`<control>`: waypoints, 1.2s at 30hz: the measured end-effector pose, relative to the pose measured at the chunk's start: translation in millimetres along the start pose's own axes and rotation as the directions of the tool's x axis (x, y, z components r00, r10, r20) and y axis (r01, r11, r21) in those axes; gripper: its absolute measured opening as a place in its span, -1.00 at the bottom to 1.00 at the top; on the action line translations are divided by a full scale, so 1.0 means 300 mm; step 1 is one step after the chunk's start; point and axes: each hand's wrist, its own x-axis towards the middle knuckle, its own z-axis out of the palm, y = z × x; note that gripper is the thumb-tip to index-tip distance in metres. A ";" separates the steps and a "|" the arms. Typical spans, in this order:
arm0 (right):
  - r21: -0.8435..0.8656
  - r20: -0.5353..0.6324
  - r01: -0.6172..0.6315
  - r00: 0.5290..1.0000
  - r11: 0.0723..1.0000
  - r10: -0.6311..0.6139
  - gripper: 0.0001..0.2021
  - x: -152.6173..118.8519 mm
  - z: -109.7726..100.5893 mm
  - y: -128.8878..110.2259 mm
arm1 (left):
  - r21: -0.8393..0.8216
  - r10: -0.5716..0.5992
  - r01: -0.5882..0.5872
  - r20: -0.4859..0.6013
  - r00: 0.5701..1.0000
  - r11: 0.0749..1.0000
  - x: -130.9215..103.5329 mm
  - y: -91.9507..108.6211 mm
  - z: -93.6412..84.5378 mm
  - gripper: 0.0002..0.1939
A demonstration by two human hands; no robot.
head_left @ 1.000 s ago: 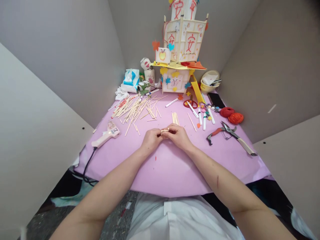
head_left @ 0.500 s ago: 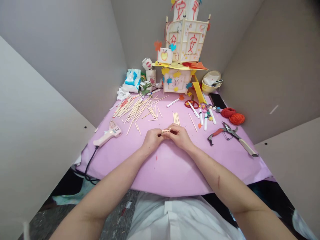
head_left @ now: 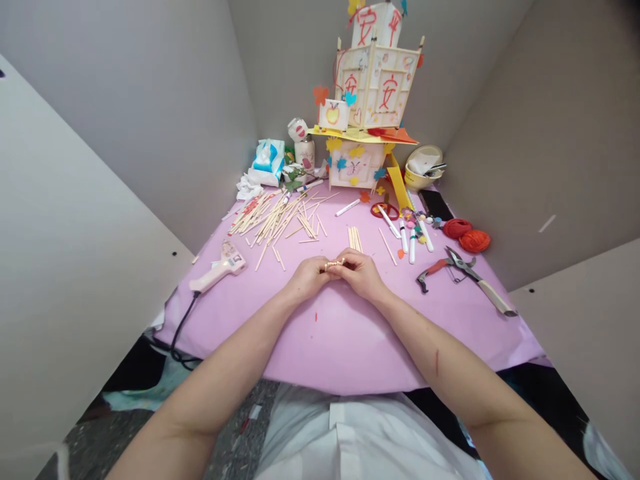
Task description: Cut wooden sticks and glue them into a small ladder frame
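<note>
A: Progress? Big to small, quick.

B: Table (head_left: 320,353) was busy. Tower (head_left: 377,90) stood at the back, looked mostly built. Pile (head_left: 273,219) of sticks lay loose, front left of it, so plenty was unused. Cutters (head_left: 469,271) at right and glue gun (head_left: 220,270) at left both lay apart from the hands.

A: Hands?

B: Left hand (head_left: 307,279) and right hand (head_left: 364,275) met mid-table. Thumbs and fingertips of both pinched the bundle (head_left: 334,267) between them; fingers curled, not spread. Couldn't tell how the hidden fingertips sat.

A: Done versus left?

B: Row (head_left: 355,239) of sticks lay side by side just beyond the right hand, not picked up. Bundle was gathered, ends lined up; couldn't tell if glued. I'd call it partway.

A: Versus one second earlier?

B: Same grip, same spot. Table layout unchanged. View shifted slightly, so the tower sat lower and further right. Bundle's ends looked a bit more bowed; too small to swear to.
</note>
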 end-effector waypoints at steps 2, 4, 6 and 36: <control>0.004 -0.003 0.002 1.000 1.000 -0.002 -0.86 0.000 0.000 -0.001 | 0.007 -0.008 0.008 0.007 1.000 1.000 0.000 0.003 -0.001 -0.78; 0.008 -0.005 0.006 1.000 1.000 -0.006 -0.86 0.000 -0.001 -0.002 | 0.017 -0.020 0.020 0.011 1.000 1.000 0.000 0.007 -0.001 -0.77; 0.004 -0.002 0.009 1.000 1.000 -0.009 -0.87 -0.002 -0.003 -0.002 | 0.030 -0.028 0.028 0.010 1.000 0.999 -0.001 0.014 -0.001 -0.77; 0.047 0.078 -0.039 0.996 0.998 0.035 -0.95 0.010 -0.029 0.001 | 0.080 0.032 -0.033 0.015 0.999 0.996 0.001 0.023 -0.006 -0.75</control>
